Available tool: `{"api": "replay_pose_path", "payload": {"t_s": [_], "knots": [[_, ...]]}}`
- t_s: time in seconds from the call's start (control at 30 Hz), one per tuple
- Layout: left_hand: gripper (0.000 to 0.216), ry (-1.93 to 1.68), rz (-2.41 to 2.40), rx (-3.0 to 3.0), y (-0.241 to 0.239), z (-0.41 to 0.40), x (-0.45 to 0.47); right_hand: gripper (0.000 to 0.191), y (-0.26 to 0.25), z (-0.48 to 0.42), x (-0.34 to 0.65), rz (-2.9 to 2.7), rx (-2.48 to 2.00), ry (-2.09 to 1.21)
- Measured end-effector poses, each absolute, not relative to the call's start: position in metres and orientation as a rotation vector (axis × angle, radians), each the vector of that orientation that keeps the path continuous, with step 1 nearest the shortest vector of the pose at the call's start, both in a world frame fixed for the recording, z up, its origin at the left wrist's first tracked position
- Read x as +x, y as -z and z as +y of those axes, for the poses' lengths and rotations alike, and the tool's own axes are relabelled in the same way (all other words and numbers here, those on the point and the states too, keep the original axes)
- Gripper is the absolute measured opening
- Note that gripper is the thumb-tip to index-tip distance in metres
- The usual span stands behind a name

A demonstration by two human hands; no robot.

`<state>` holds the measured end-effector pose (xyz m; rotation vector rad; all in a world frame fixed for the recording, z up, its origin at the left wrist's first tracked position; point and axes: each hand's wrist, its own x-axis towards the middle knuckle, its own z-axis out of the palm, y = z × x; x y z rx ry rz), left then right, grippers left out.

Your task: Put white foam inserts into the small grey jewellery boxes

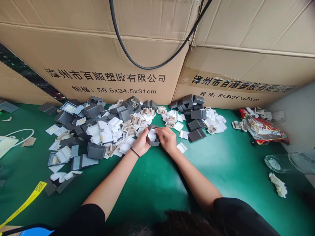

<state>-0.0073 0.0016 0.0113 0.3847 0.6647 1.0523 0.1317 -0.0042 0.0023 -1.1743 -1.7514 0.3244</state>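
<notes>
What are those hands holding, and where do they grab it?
A small dark box: the left hand holds it by its left side. The right hand is at its right edge; its grip is unclear.

This looks like a workshop where packaging is handled by hand, perhaps a small factory's packing corner. Large corrugated cartons [98, 55] stand like a wall behind the desk [142, 190], printed in Chinese with the name of a Zhangzhou plastics company and a line of dimensions. The desk has a plain green top, and loose heaps of near-identical dark grey boxes [96, 151] and white inserts [105, 136] cover much of its far side, in numbers that suit batch work rather than a home. A yellow tag [27, 203] with a printed code lies at the near left. A red snack bag [265, 127], a clear glass [290, 163] and a crumpled tissue [278, 185] give the right end a lived-in, informal look
</notes>
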Motion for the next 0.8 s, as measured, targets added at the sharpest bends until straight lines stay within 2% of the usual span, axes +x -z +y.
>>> {"api": "replay_pose_path", "payload": {"t_s": [0.17, 0.43, 0.8], "knots": [[0.02, -1.046, 0.663, 0.383, -0.01, 0.002, -0.008, 0.026, -0.003, -0.003, 0.133, -1.803, -1.158, -0.297], [0.025, -1.049, 0.65, 0.431, -0.004, 0.002, -0.011, 0.022, -0.001, -0.001, 0.136, -1.871, -1.256, 0.071], [0.025, -1.072, 0.686, 0.378, -0.013, 0.001, -0.008, 0.039, -0.012, -0.008, 0.135, -2.266, -1.575, 0.011]]}}
